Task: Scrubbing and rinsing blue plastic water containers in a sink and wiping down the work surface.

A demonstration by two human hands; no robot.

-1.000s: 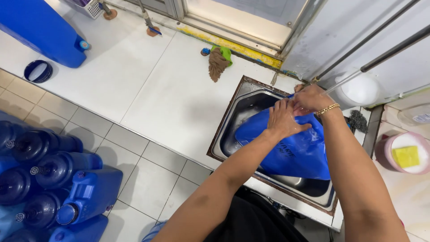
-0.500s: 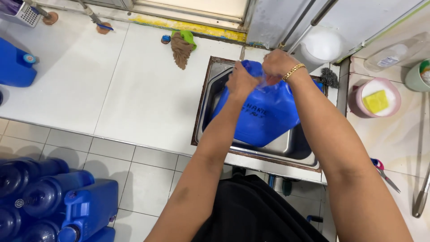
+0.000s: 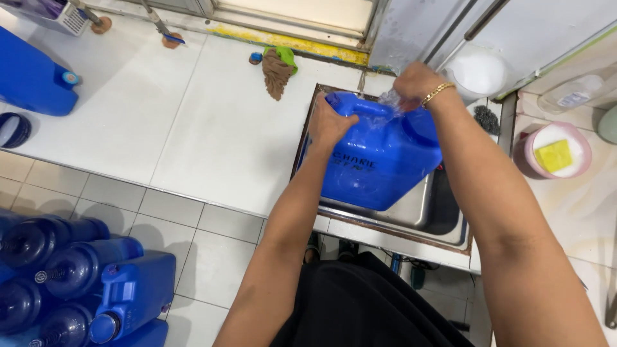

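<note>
The blue jerrycan (image 3: 379,160) is held tilted over the sink (image 3: 443,212), gripped at its handle by the left hand (image 3: 331,122); the right hand (image 3: 414,83) is closed at its mouth, amid water. A slip is likely (wet plastic), with splashing onto the desk (image 3: 193,115).

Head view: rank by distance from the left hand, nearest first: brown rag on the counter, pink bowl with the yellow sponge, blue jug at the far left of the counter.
From the left hand:
1. Brown rag, on the counter just up and left of the hand.
2. Pink bowl, right of the sink, past the right arm.
3. Blue jug, far left edge of the counter.
</note>
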